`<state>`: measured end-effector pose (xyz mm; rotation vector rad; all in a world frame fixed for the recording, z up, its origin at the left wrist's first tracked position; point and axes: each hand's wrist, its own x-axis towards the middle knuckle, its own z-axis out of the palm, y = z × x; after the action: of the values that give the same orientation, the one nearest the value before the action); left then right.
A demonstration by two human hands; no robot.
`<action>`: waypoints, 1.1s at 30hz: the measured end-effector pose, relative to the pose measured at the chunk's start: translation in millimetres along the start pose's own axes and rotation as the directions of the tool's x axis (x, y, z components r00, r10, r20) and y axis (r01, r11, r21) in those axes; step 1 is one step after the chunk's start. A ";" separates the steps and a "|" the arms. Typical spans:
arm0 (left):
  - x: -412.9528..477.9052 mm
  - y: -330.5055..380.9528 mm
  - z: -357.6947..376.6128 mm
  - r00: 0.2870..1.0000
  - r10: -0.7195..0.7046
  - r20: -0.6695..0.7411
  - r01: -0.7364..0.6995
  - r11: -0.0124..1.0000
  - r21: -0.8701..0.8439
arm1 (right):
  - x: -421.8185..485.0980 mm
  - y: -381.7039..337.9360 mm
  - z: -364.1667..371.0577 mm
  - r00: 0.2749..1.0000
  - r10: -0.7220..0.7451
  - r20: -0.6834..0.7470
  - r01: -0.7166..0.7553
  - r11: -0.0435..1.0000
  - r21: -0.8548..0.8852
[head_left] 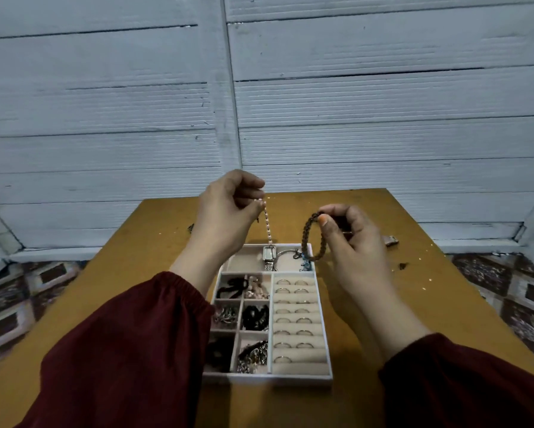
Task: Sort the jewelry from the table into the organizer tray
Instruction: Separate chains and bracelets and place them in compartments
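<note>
The white organizer tray (324,307) lies on the brown table (154,257) in front of me. Its right column holds several rings in padded slots, and its left compartments hold dark and silvery pieces. A watch (268,254) rests in the far compartment. My left hand (228,208) is raised above the tray's far end and pinches a pale bead chain (267,225) that hangs straight down toward the watch. My right hand (349,236) pinches a dark braided bracelet (310,239), which dangles as a loop over the tray's far right corner.
A small pale clip-like object (390,240) lies on the table to the right of my right hand, with a dark bit (402,266) nearer the right edge. Another dark piece (191,227) sits left of my left wrist. A white panelled wall stands behind the table.
</note>
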<state>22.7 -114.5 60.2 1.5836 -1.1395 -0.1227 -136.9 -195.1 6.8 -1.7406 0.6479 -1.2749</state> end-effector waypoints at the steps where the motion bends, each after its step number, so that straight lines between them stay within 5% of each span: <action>1: -3.6 -0.2 -5.4 1.000 0.002 -0.021 -0.003 1.000 -0.015 | -2.3 -3.6 4.3 1.000 -0.005 0.006 0.005 1.000 0.014; 13: -42.2 -27.9 -58.9 0.953 -0.028 -0.303 -0.013 0.991 -0.132 | -30.7 -30.9 57.7 0.994 0.002 0.108 -0.008 0.998 0.061; 33: -62.6 -45.5 -44.4 0.987 -0.080 -0.140 0.035 0.953 -0.300 | -34.6 -36.4 60.6 0.999 -0.005 0.039 0.004 0.999 0.038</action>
<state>43.7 -43.3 10.6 1.3344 -0.9101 -0.1997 -94.9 -129.2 14.8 -1.7328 0.5944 -1.2454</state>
